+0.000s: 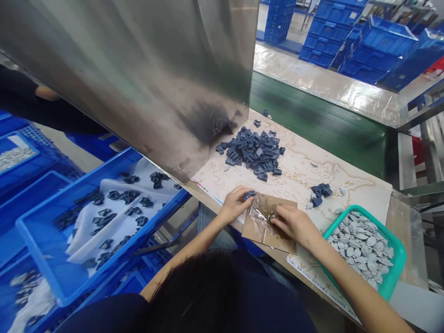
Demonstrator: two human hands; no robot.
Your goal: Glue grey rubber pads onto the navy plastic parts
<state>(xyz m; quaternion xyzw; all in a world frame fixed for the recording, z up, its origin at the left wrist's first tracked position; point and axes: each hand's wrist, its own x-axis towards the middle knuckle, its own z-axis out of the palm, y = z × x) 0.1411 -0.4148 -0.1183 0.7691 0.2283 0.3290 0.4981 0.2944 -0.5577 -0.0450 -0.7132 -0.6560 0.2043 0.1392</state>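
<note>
Between the thumb and fingers of my left hand (236, 203) is a small dark blue plastic piece (249, 195), held over the left edge of a brown cardboard sheet (255, 226). Clear, shiny wet-looking material covers part of that cardboard. My right hand (293, 224) is closed in a pinch above the cardboard's right half, and what its fingertips hold is too small to name. Beyond both hands lies a heap of similar dark blue pieces (255, 150) on map-printed paper (298, 171). A smaller group of dark blue pieces (321, 192) rests to the right.
A green basket (398, 259) of grey-white flat pieces stands at right. A large metal panel (156, 69) rises at left. Below it, a blue tray (41, 259) holds dark pieces on white cloth. Behind the table runs a green conveyor belt (312, 120); blue crates (329, 30) are stacked beyond.
</note>
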